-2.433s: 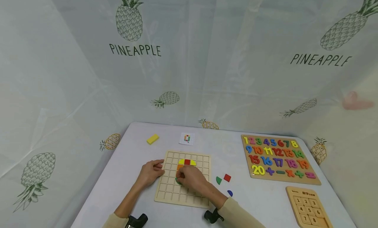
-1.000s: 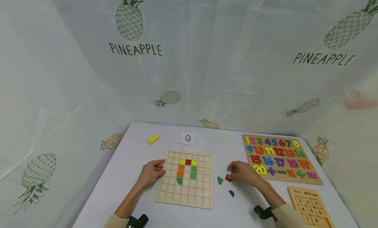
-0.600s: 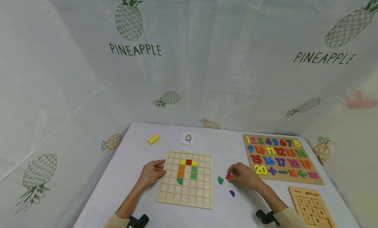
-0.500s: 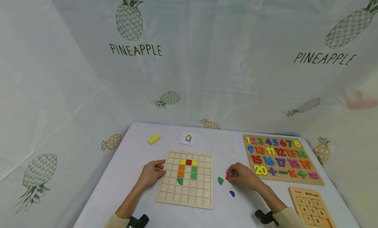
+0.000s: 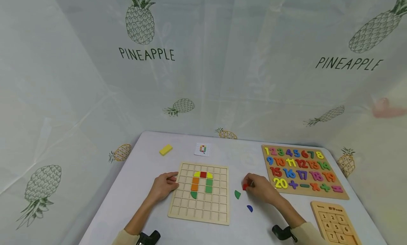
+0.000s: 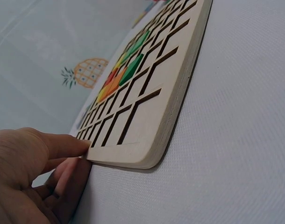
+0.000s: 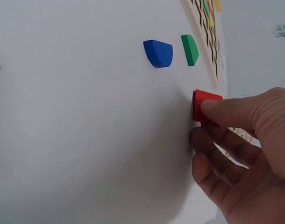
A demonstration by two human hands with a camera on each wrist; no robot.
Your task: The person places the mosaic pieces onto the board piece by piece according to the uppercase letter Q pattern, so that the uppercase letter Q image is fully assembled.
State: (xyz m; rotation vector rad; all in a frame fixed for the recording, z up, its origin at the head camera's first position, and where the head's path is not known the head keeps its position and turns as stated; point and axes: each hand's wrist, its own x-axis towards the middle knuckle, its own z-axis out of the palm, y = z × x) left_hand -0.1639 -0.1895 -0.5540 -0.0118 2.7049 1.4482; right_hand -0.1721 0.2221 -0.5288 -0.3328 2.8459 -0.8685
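A wooden grid board [image 5: 198, 213] lies mid-table with red, yellow, orange and green pieces in its upper cells. At its left edge is my left hand [image 5: 161, 186]; in the left wrist view, the thumb and fingers of that hand [image 6: 28, 172] grip the board's rim [image 6: 133, 156]. Right of the board, my right hand [image 5: 261, 188] pinches a red square [image 5: 245, 186]. The right wrist view shows the thumb of this hand [image 7: 254, 149] on the red square's face [image 7: 203, 100]. Nearby lie a green quarter piece [image 5: 237, 194] and a blue half-round piece [image 5: 249, 208].
Behind the board are a yellow block [image 5: 166, 149] and a small picture card [image 5: 202, 149]. A coloured number board [image 5: 305, 170] lies at the back right, with a wooden number tray [image 5: 334, 222] in front of it. A patterned curtain hangs behind the table.
My right hand has moved from over the board to the red square on the right and now pinches it, shifting it slightly. The green quarter piece is uncovered on the board. My left hand stays put.
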